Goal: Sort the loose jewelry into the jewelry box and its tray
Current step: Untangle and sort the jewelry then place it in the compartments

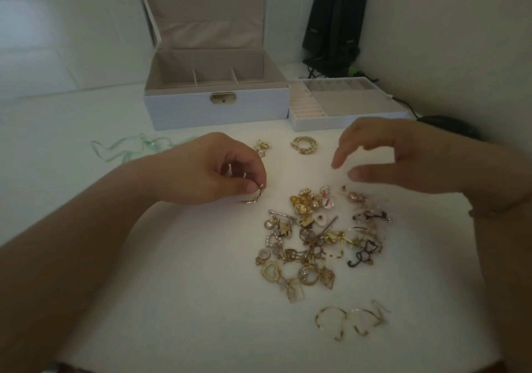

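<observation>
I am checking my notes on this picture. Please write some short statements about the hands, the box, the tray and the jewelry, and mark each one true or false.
1. The left hand pinches a small gold piece. True.
2. The right hand holds a ring. False: its fingers are spread and hold nothing, above the pile.
3. The lid of the box is closed. False: it stands open, and the compartments show.
4. The tray lies on the table to the right of the box. True.
5. The tray is full of jewelry. False: no jewelry shows in it.
6. A thin gold chain lies apart from the pile, nearer the camera. True.
</observation>
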Motion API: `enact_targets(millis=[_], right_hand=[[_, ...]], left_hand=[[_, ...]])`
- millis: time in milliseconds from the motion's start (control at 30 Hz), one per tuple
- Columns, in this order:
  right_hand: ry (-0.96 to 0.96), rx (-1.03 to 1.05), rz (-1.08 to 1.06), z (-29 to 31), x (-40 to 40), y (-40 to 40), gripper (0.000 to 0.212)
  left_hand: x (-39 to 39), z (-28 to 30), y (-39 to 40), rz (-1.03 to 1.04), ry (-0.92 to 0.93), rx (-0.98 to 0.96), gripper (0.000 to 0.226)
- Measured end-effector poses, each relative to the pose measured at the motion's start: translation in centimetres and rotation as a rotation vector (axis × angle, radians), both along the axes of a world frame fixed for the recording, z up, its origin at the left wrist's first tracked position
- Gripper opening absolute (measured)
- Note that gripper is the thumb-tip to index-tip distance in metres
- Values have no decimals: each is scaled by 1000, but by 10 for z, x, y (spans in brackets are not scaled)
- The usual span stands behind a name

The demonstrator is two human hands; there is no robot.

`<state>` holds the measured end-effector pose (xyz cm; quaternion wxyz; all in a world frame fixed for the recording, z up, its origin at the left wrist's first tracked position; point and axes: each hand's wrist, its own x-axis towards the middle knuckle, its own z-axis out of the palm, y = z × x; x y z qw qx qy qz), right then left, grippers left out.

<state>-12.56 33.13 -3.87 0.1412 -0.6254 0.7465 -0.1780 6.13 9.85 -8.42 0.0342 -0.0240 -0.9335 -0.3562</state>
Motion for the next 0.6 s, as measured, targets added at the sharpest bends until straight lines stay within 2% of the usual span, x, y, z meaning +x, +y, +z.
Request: enact_targets(millis=[67, 200, 400, 500, 600], right_hand=[[29, 21, -60, -5, -10, -1, 15], [-54, 217, -19, -8, -8, -2, 16], [-64, 94, -15, -7, -6, -5, 18], [-118, 133, 96, -9, 5, -9, 32], [-140, 192, 175, -13, 12, -12, 34]], left_hand=[[-1, -1, 0, 6, 9, -6, 10], [-1, 0, 0, 1, 12, -27, 11], [-1, -1, 1, 3, 15, -39, 11], [-1, -1, 2, 0, 14, -40, 12], [-1, -1, 2, 2, 16, -45, 12]])
